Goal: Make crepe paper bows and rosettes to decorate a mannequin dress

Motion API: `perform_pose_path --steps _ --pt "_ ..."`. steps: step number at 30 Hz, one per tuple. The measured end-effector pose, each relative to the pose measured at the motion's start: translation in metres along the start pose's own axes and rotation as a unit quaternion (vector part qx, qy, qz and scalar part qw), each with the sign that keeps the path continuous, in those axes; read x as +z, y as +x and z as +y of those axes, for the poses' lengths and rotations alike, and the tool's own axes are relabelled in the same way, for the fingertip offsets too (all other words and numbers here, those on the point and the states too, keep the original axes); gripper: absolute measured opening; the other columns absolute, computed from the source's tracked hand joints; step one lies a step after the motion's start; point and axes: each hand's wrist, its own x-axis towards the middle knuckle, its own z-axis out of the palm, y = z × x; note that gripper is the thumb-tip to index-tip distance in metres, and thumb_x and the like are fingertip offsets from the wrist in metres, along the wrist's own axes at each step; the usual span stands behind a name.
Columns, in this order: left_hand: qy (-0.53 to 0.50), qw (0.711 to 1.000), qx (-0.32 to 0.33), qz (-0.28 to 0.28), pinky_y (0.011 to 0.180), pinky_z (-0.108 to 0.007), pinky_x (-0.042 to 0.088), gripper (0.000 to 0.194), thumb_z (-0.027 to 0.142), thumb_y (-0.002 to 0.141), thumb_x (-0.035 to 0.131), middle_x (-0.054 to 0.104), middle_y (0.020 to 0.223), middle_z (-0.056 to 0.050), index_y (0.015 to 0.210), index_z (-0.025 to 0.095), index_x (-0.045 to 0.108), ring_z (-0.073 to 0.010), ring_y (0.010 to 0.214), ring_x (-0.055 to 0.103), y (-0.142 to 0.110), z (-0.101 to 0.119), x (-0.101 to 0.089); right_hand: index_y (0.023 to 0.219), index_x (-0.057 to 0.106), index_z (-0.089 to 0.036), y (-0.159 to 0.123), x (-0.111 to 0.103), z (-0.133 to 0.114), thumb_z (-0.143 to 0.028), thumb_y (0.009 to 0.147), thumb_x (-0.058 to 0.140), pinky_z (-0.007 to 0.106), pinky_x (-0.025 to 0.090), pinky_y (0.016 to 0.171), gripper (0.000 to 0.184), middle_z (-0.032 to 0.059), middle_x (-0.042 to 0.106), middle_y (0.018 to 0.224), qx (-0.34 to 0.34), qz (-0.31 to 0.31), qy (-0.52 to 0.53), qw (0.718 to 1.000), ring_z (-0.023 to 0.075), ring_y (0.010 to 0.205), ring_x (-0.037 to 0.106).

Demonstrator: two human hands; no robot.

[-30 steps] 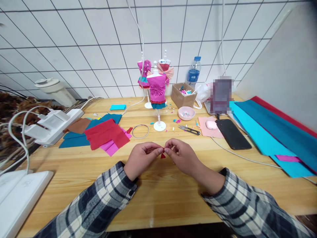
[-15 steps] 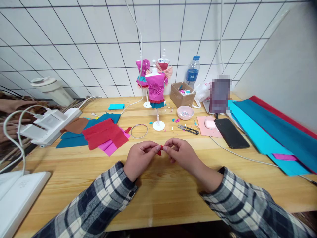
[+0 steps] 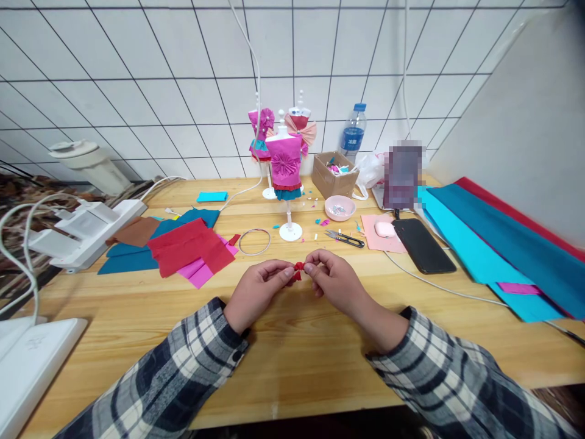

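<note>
Between my two hands is a small folded piece of red crepe paper (image 3: 298, 266), with a loose tail hanging below. My left hand (image 3: 261, 288) pinches its left side between thumb and forefinger. On the opposite side, the thumb and forefinger of my right hand (image 3: 337, 285) grip it too. Beyond my hands stands a small white dress form (image 3: 289, 230) wearing a magenta paper top (image 3: 284, 160) with a pleated rosette and red and teal ruffles. Two more dressed forms (image 3: 261, 125) are behind it. Thread snips (image 3: 345, 238) lie past my right hand.
Red crepe sheets (image 3: 189, 245) and a wire ring (image 3: 255, 242) lie at left, near a white power strip (image 3: 91, 235). A pink bowl (image 3: 340, 208), a cardboard box (image 3: 334, 177), a bottle (image 3: 353, 135) and a black phone (image 3: 424, 246) stand or lie right of centre. Long teal sheets (image 3: 507, 238) cover the far right.
The red paper shows more between my fingertips, with its upper part now bunched. My right hand has risen slightly. The whole view has shifted a little.
</note>
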Motion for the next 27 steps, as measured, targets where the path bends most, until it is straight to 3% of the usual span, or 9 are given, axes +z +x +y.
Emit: perform_pose_path --steps 5,9,11,17,24,27 --pt "0.055 0.998 -0.010 -0.015 0.071 -0.027 0.049 0.025 0.038 0.069 0.072 0.074 0.079 -0.005 0.078 0.015 0.072 -0.0172 0.072 0.064 0.000 0.001 -0.001 0.082 0.057 -0.019 -0.002 -0.002 -0.003 -0.033 0.079 0.057 0.019 0.040 0.040 0.015 -0.0032 0.055 0.068 -0.031 0.006 -0.042 0.999 0.0061 0.044 0.046" --pt "0.059 0.998 0.003 0.014 0.074 -0.027 0.049 0.026 0.040 0.071 0.069 0.075 0.081 -0.005 0.079 0.016 0.073 -0.0177 0.075 0.065 0.001 0.002 -0.002 0.098 0.061 -0.018 -0.005 0.000 -0.009 -0.038 0.077 0.061 0.021 0.046 0.040 0.029 0.0000 0.060 0.078 0.020 -0.019 0.017 0.999 0.0074 0.048 0.050" --pt "0.066 0.998 0.005 0.019 0.074 -0.027 0.049 0.026 0.040 0.071 0.069 0.075 0.080 -0.005 0.078 0.016 0.074 -0.0178 0.075 0.065 0.000 0.003 -0.002 0.092 0.063 -0.016 -0.005 0.001 -0.012 -0.035 0.075 0.063 0.021 0.046 0.041 0.026 -0.0006 0.059 0.071 0.038 -0.027 0.010 0.999 0.0075 0.047 0.049" --pt "0.117 0.993 0.016 -0.008 0.070 -0.027 0.049 0.028 0.041 0.074 0.065 0.074 0.079 -0.005 0.081 0.015 0.073 -0.0176 0.073 0.063 0.000 0.002 -0.005 0.083 0.068 -0.015 0.001 -0.007 -0.006 -0.033 0.075 0.063 0.021 0.041 0.045 0.020 -0.0028 0.057 0.056 0.020 -0.044 -0.065 0.997 0.0081 0.045 0.047" --pt "0.219 0.973 0.049 -0.047 0.072 -0.028 0.050 0.026 0.039 0.079 0.059 0.072 0.081 -0.007 0.082 0.016 0.071 -0.0191 0.077 0.063 0.003 -0.001 -0.009 0.080 0.072 -0.020 0.004 -0.018 -0.002 -0.026 0.075 0.065 0.020 0.037 0.052 0.011 -0.0021 0.063 0.062 -0.055 -0.043 -0.234 0.970 0.0088 0.054 0.050" --pt "0.202 0.977 0.044 -0.052 0.076 -0.030 0.050 0.029 0.041 0.080 0.058 0.073 0.089 -0.007 0.090 0.017 0.071 -0.0201 0.082 0.065 0.003 0.002 -0.008 0.081 0.072 -0.021 0.004 -0.018 -0.002 -0.024 0.076 0.064 0.021 0.036 0.054 0.010 -0.0019 0.065 0.065 -0.088 -0.043 -0.276 0.956 0.0092 0.055 0.050"
